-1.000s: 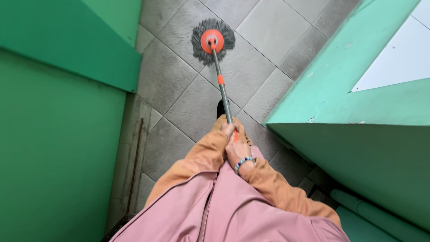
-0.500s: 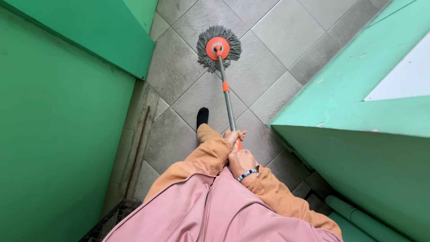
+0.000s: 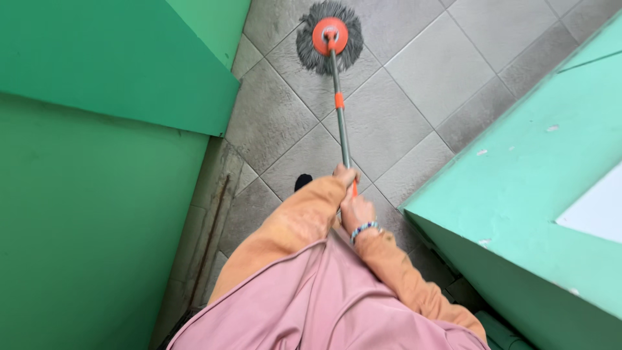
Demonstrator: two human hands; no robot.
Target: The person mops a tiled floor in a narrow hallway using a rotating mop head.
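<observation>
Both my hands grip the metal handle (image 3: 339,126) of a spin mop. My left hand (image 3: 344,175) is higher on the shaft, mostly covered by an orange sleeve. My right hand (image 3: 356,210) holds just below it and wears a beaded bracelet at the wrist. The handle runs forward and down to a round orange mop head (image 3: 330,35) with grey strands spread on the grey tiled floor (image 3: 414,84). The dark toe of my shoe (image 3: 302,182) shows beside the left sleeve.
Green walls close in on both sides: one wall (image 3: 97,194) on the left with a ledge, another (image 3: 538,194) on the right with a white panel (image 3: 599,210). A dirty floor strip (image 3: 210,214) runs along the left wall. Pink cloth (image 3: 311,304) covers my lap.
The mop head has been pushed farther forward across the tiles, toward the top of the view. My hands stay clasped on the handle, and the view has shifted slightly.
</observation>
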